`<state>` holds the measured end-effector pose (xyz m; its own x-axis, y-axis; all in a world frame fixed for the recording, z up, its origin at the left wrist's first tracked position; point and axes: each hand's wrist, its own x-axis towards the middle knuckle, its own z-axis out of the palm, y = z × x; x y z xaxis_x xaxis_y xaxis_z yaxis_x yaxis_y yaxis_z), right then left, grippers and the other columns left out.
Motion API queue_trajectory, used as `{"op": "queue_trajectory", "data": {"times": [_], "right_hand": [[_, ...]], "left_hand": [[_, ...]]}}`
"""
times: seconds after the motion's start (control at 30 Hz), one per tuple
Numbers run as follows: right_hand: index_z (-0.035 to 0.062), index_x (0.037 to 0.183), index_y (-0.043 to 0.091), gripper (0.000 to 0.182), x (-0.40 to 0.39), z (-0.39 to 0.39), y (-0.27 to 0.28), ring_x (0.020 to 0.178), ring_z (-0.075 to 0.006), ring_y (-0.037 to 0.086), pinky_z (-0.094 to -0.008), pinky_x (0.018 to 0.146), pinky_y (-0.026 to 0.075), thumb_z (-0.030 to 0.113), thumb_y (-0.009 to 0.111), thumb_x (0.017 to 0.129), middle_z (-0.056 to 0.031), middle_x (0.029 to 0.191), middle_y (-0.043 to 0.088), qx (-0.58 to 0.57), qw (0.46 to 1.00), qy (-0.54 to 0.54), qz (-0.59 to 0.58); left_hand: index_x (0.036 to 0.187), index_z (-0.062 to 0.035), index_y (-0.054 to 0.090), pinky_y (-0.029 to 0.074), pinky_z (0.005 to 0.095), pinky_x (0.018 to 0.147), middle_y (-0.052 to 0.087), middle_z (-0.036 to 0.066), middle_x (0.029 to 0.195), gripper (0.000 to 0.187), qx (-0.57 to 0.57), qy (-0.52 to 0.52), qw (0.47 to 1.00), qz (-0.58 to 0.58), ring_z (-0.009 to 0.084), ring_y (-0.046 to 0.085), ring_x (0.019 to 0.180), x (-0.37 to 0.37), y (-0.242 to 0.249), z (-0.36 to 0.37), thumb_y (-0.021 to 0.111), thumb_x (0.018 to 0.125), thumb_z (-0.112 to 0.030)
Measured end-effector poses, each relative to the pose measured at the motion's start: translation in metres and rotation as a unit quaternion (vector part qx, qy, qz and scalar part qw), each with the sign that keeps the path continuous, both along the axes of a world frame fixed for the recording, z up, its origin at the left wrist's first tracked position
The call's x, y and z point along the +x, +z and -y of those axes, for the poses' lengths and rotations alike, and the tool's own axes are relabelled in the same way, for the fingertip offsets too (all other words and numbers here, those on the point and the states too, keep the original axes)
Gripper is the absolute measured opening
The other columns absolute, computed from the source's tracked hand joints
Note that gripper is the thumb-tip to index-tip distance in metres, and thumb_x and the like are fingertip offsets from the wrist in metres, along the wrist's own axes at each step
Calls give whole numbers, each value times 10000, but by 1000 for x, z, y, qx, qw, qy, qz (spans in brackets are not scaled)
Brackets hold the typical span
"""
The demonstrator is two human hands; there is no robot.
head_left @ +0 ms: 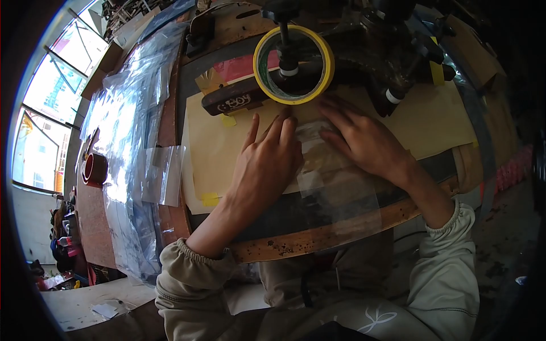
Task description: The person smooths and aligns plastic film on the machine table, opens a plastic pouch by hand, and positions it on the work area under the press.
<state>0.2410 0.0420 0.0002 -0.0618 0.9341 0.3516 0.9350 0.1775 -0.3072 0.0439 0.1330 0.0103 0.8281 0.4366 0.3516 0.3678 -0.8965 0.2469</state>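
Observation:
A clear plastic piece lies between my hands and reaches over the table's front edge. My left hand rests palm down on the tan sheet with its fingers spread and nothing held. On the other side of the plastic, my right hand lies with fingers extended, its fingertips near the dark machine bar. A yellow-rimmed tape roll hangs round a black knobbed post just beyond my fingertips. Small yellow tape pieces stick to the sheet.
Stacked clear plastic bags cover the left side, beside a brown tape roll. The dark machine stands across the back. A worn wooden edge runs along the front. A window is at the far left.

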Motion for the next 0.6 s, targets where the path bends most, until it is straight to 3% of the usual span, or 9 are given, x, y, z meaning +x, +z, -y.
{"op": "queue_trajectory", "data": {"times": [0.2, 0.4, 0.6], "right_hand": [[-59, 1196, 593, 386, -6, 1, -1, 1134, -342, 615, -419, 996, 501, 230, 616, 942, -223, 1257, 593, 79, 996, -6, 34], [-35, 1037, 672, 311, -17, 12, 10, 1000, -293, 632, -401, 882, 517, 207, 714, 845, -170, 1085, 648, 139, 990, 14, 33], [6, 909, 680, 198, -26, 25, 13, 872, -252, 624, -370, 792, 521, 179, 721, 823, -95, 945, 634, 154, 986, 56, 34]], "left_hand": [[1131, 44, 490, 369, 536, 1093, 611, 233, 1147, 296, -3, 4, 1000, 2, 369, 681, 889, 0, 0, 0, 570, 891, -111], [1131, 35, 481, 355, 530, 1102, 602, 235, 1177, 294, -6, 6, 1000, 6, 362, 685, 905, -2, -1, 0, 568, 897, -120], [1143, 39, 482, 359, 522, 1105, 590, 235, 1208, 313, -11, 4, 1000, 10, 375, 672, 967, -2, -4, -1, 565, 883, -113]]}}
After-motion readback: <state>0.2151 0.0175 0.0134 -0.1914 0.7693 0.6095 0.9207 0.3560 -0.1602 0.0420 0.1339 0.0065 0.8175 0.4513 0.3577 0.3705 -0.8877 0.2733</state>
